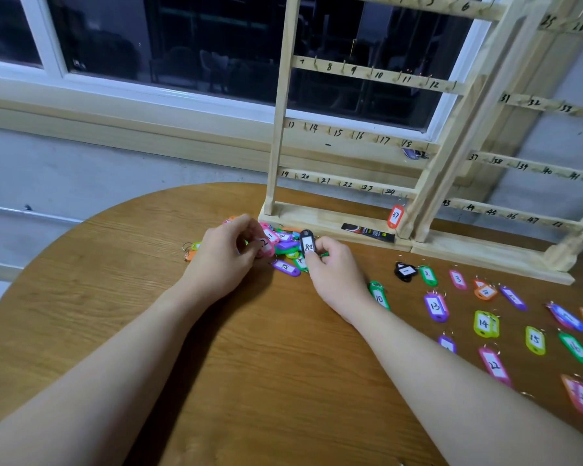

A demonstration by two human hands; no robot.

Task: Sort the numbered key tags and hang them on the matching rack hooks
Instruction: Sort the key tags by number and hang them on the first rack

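The loose heap of coloured plastic key tags (285, 250) near the round wooden table's (216, 364) far edge is partly hidden by both hands; its count is unreadable. Left hand (226, 257) pinches a pink tag (265, 245). Right hand (330, 267) pinches a black oval tag (307, 243). Two pale wooden racks (350, 129) stand behind, their tops cut off.

Single head-worn wide-angle view, looking forward and down from above the near edge of the round worktop (216, 381). Both forearms enter from the bottom, close to the lens. The wooden rack (344, 136) and window (182, 45) stand at the far side, lines bowed by the lens.
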